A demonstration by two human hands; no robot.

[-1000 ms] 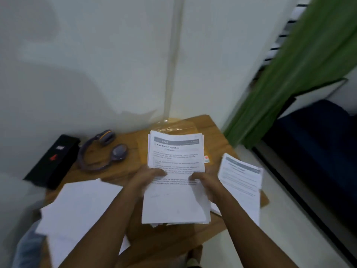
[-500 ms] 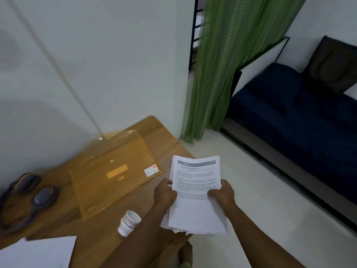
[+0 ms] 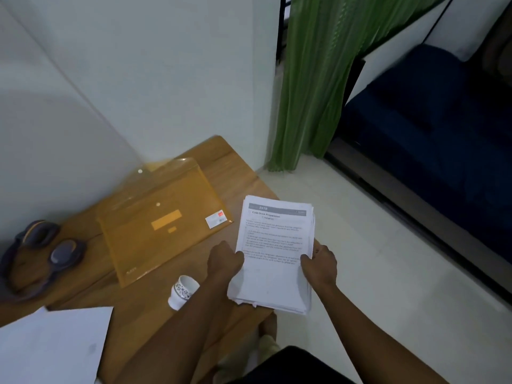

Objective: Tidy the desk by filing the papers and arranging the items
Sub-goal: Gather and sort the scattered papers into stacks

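Left hand (image 3: 225,261), bare left forearm (image 3: 188,325); right hand (image 3: 319,265), bare right forearm (image 3: 363,328); black garment (image 3: 291,365) at lower edge

We are seeing a desk (image 3: 144,306) of smooth grained wood, a folder (image 3: 166,217) of glossy see-through amber plastic, a glazed patterned cup (image 3: 182,292), and a matt white paper stack (image 3: 274,245); beyond, a curtain (image 3: 313,79) of green cloth is hanging beside a dark blue cloth sofa (image 3: 429,120).

I see a free strip of desk (image 3: 241,184) right of the folder (image 3: 163,223). The cup (image 3: 182,291) stands just before its near edge; headphones (image 3: 44,253) and a loose sheet (image 3: 55,347) fill the left side.
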